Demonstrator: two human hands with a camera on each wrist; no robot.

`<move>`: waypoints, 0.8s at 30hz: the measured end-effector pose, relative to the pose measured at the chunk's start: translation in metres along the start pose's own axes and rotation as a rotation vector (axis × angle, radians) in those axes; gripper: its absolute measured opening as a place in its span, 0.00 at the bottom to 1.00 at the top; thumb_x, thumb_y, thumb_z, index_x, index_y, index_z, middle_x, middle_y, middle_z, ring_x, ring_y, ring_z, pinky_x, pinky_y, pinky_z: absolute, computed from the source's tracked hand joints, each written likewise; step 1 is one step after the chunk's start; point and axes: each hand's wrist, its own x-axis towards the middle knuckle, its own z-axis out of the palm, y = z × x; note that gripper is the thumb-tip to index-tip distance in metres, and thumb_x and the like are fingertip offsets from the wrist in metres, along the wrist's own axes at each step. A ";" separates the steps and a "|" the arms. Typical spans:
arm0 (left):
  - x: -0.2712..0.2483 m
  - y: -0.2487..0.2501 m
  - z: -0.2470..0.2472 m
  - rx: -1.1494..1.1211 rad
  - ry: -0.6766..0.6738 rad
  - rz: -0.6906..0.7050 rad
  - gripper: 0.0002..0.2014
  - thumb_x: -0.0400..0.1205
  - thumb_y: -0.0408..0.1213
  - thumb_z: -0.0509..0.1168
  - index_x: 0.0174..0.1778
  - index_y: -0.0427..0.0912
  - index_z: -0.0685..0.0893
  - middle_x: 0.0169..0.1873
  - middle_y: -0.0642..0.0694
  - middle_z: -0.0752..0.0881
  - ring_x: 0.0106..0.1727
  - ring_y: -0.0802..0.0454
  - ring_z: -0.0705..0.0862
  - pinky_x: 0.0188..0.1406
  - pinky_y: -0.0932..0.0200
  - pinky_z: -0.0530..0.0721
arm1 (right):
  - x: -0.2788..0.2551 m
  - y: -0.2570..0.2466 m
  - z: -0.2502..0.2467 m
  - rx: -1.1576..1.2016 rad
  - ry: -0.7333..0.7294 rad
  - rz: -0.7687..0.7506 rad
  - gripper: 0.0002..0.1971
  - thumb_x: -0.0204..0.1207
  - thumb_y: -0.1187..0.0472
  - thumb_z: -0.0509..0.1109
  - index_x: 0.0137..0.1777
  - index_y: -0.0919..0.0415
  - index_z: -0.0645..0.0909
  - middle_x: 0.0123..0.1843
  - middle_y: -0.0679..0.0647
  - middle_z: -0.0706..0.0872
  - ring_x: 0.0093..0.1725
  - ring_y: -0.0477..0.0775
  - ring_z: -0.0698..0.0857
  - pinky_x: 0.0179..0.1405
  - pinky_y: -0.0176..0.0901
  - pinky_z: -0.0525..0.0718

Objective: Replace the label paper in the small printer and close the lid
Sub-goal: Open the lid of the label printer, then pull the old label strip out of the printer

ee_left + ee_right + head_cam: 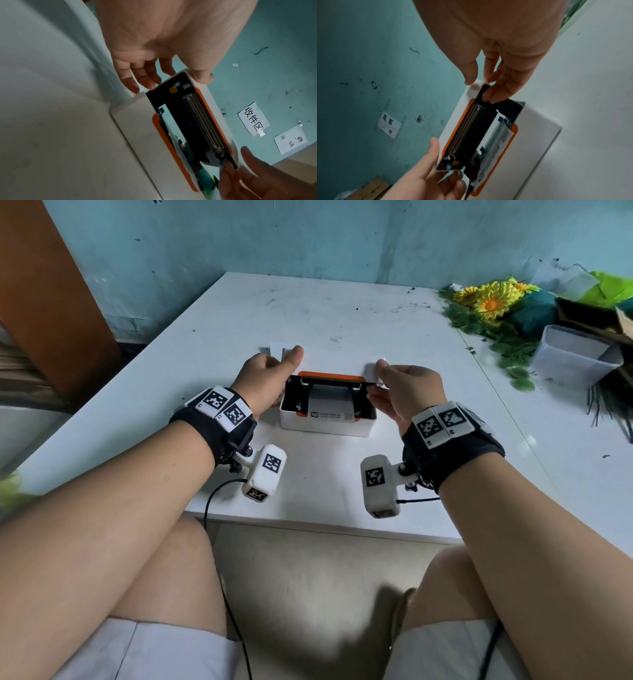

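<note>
The small white printer (325, 428) with orange trim sits on the white table (342, 313), close to its front edge. Its lid (327, 381) stands partly raised, hinged at the back, with the black inside and metal bar showing (202, 121). White label paper (327, 407) runs from inside out over the front lip (498, 143). My left hand (270, 371) pinches the lid's left end, thumb on the outside and fingers inside (176, 79). At the lid's other end my right hand (400, 385) pinches it the same way (481, 90).
Artificial sunflowers and greenery (489, 299) and a clear plastic tub (575, 354) crowd the table's right side. Small white paper pieces (277, 349) lie just behind the printer. The teal wall (274, 67) carries taped labels. The table's front edge (308, 522) is above my knees.
</note>
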 end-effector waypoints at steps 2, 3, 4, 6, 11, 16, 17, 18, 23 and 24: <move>0.002 0.000 0.005 -0.017 0.055 -0.005 0.28 0.82 0.68 0.69 0.54 0.44 0.77 0.40 0.48 0.78 0.38 0.49 0.80 0.42 0.52 0.84 | -0.001 -0.004 0.004 0.062 0.008 -0.006 0.05 0.85 0.65 0.76 0.47 0.63 0.85 0.41 0.59 0.89 0.42 0.55 0.89 0.56 0.53 0.97; 0.003 0.001 0.007 -0.017 0.076 -0.013 0.28 0.82 0.69 0.68 0.54 0.44 0.78 0.40 0.48 0.79 0.37 0.50 0.81 0.41 0.53 0.83 | -0.002 -0.005 0.005 0.092 0.002 -0.007 0.05 0.84 0.69 0.76 0.47 0.64 0.84 0.43 0.61 0.87 0.42 0.57 0.86 0.59 0.56 0.96; 0.004 0.001 0.008 -0.021 0.093 -0.020 0.28 0.83 0.69 0.67 0.53 0.44 0.78 0.39 0.49 0.80 0.37 0.50 0.82 0.40 0.54 0.83 | -0.003 -0.006 0.006 0.117 -0.008 -0.007 0.06 0.82 0.72 0.76 0.48 0.64 0.83 0.45 0.63 0.85 0.43 0.57 0.84 0.61 0.57 0.94; 0.004 0.003 0.011 -0.046 0.118 -0.036 0.25 0.86 0.68 0.63 0.49 0.45 0.76 0.39 0.49 0.80 0.35 0.51 0.84 0.37 0.56 0.81 | -0.002 -0.006 0.006 0.153 -0.020 -0.007 0.09 0.79 0.76 0.76 0.50 0.64 0.82 0.46 0.63 0.85 0.40 0.56 0.82 0.61 0.56 0.93; 0.005 0.002 0.010 -0.064 0.135 0.016 0.27 0.81 0.68 0.68 0.53 0.44 0.78 0.44 0.50 0.83 0.42 0.51 0.84 0.46 0.54 0.85 | 0.002 -0.005 0.007 0.206 -0.005 -0.017 0.07 0.81 0.75 0.72 0.54 0.64 0.83 0.46 0.62 0.87 0.36 0.54 0.83 0.61 0.56 0.94; 0.008 -0.012 0.009 -0.027 0.048 0.081 0.44 0.57 0.64 0.88 0.67 0.53 0.82 0.68 0.52 0.89 0.69 0.54 0.89 0.75 0.48 0.86 | 0.004 -0.005 0.010 0.218 -0.008 -0.049 0.07 0.82 0.75 0.71 0.55 0.64 0.84 0.47 0.58 0.89 0.43 0.57 0.86 0.62 0.56 0.95; 0.007 -0.012 0.010 -0.042 0.030 0.088 0.41 0.60 0.63 0.87 0.67 0.52 0.83 0.68 0.52 0.90 0.70 0.54 0.89 0.76 0.47 0.85 | 0.004 -0.005 0.010 0.211 -0.008 -0.054 0.07 0.82 0.75 0.71 0.55 0.64 0.84 0.46 0.58 0.89 0.44 0.57 0.87 0.62 0.56 0.95; 0.008 -0.013 0.010 -0.058 0.022 0.101 0.39 0.62 0.62 0.85 0.68 0.52 0.85 0.67 0.52 0.91 0.70 0.54 0.89 0.78 0.46 0.84 | 0.003 -0.005 0.011 0.201 -0.010 -0.058 0.08 0.82 0.74 0.71 0.56 0.64 0.84 0.46 0.57 0.89 0.44 0.57 0.87 0.62 0.56 0.95; 0.012 -0.013 0.008 -0.111 0.032 0.058 0.49 0.61 0.69 0.83 0.75 0.47 0.82 0.65 0.49 0.92 0.67 0.49 0.92 0.75 0.41 0.86 | 0.003 -0.004 0.007 0.129 -0.015 -0.103 0.10 0.82 0.74 0.70 0.55 0.58 0.85 0.46 0.57 0.90 0.43 0.54 0.91 0.57 0.49 0.97; 0.012 -0.012 0.008 -0.111 0.021 0.053 0.48 0.62 0.68 0.82 0.75 0.47 0.82 0.65 0.49 0.92 0.66 0.49 0.92 0.74 0.41 0.87 | 0.003 -0.002 0.006 0.106 -0.013 -0.124 0.11 0.82 0.74 0.70 0.55 0.57 0.85 0.46 0.56 0.90 0.42 0.53 0.93 0.55 0.47 0.97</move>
